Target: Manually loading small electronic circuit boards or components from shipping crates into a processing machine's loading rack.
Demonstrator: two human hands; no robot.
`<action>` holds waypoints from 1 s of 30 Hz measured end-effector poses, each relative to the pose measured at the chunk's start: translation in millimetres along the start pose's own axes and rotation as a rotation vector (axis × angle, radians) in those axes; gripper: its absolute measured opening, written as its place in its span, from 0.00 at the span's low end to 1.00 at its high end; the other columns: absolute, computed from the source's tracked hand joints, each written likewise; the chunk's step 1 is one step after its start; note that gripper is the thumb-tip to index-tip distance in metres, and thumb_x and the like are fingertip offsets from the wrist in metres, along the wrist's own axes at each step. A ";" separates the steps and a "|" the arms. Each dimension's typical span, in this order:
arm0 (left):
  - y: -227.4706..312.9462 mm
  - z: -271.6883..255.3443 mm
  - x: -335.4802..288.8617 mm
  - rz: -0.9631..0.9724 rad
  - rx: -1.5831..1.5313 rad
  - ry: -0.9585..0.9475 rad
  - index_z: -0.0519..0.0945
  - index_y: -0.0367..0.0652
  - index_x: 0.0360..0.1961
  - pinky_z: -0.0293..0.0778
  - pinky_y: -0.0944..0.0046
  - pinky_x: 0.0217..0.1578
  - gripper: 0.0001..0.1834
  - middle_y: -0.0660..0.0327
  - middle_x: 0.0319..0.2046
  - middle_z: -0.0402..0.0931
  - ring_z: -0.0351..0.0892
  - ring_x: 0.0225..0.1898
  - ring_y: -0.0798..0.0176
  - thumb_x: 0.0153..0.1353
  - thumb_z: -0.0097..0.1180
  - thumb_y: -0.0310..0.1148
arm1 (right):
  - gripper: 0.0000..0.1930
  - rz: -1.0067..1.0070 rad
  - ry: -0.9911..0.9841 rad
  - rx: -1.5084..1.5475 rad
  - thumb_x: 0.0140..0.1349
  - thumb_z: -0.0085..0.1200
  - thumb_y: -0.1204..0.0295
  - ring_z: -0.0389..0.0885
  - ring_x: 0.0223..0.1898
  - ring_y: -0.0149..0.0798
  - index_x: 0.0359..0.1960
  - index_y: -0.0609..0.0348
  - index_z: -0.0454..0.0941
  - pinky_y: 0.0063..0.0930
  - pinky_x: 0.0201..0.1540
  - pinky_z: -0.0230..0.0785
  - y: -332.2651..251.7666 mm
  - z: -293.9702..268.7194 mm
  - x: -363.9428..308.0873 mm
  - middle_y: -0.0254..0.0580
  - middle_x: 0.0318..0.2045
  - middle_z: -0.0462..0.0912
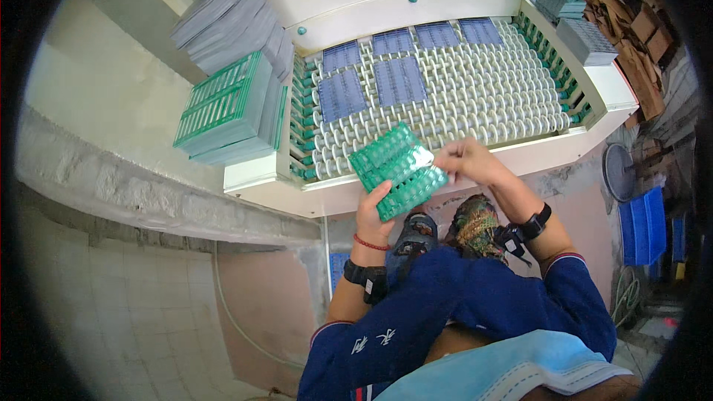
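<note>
Green circuit board panels (394, 160), seemingly a small stack, are tilted in front of me above the near edge of the roller conveyor. My left hand (375, 215) grips their lower left side, thumb on top. At their right edge, my right hand (473, 162) has its fingers curled, with thumb and fingertips pinched at the corner; the exact contact is partly hidden. Beyond the panels, the conveyor's white wheel rollers (475, 89) carry several bluish flat panels, among them a nearer one (399, 80) and another left of it (342, 94).
On the conveyor's left side stand a stack of green-topped panels (223, 104) and a tall grey stack (234, 22). More panels are piled on its right side (587, 41). Flattened cardboard (631, 44), a round stool (619, 171) and blue bins (642, 226) are at the right.
</note>
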State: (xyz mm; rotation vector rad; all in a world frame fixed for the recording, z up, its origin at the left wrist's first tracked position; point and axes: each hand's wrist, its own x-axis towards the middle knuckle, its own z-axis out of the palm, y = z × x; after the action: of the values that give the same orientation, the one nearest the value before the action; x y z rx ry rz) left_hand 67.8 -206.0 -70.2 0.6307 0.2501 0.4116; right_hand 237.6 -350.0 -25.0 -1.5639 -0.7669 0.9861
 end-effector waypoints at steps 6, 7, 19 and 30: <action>10.7 -6.3 3.4 0.006 -0.262 0.018 0.63 0.34 0.55 0.66 0.46 0.51 0.28 0.48 0.49 0.69 0.71 0.49 0.48 0.51 0.50 0.30 | 0.13 -0.112 0.409 -0.034 0.56 0.55 0.64 0.72 0.15 0.25 0.26 0.64 0.78 0.20 0.20 0.66 3.7 -96.3 60.0 0.33 0.17 0.76; 10.3 -7.6 4.2 0.000 -0.263 0.013 0.63 0.34 0.55 0.66 0.46 0.51 0.28 0.48 0.49 0.69 0.71 0.49 0.48 0.51 0.50 0.30 | 0.13 -0.119 0.533 -0.319 0.55 0.56 0.64 0.73 0.16 0.26 0.25 0.64 0.78 0.23 0.22 0.66 7.8 -114.1 72.1 0.34 0.17 0.76; 0.6 5.6 28.4 -0.009 -0.026 0.003 0.59 0.34 0.57 0.67 0.47 0.51 0.26 0.49 0.52 0.67 0.70 0.51 0.49 0.59 0.49 0.32 | 0.11 -0.232 -0.048 -0.246 0.53 0.60 0.67 0.77 0.23 0.29 0.32 0.63 0.79 0.21 0.24 0.69 -0.3 -17.1 18.2 0.36 0.22 0.79; 6.1 -20.0 5.9 -0.016 -0.198 -0.046 0.63 0.32 0.54 0.68 0.48 0.51 0.25 0.48 0.48 0.69 0.71 0.49 0.48 0.54 0.49 0.30 | 0.15 0.079 0.900 -0.706 0.51 0.58 0.63 0.78 0.20 0.37 0.33 0.65 0.80 0.31 0.26 0.71 24.4 -227.2 31.9 0.43 0.22 0.80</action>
State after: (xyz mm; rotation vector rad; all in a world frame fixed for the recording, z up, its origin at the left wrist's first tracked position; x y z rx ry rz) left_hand 64.3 -188.6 -82.7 0.4431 0.1684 0.4003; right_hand 454.4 -427.8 -38.4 -2.3803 -0.4009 -0.0499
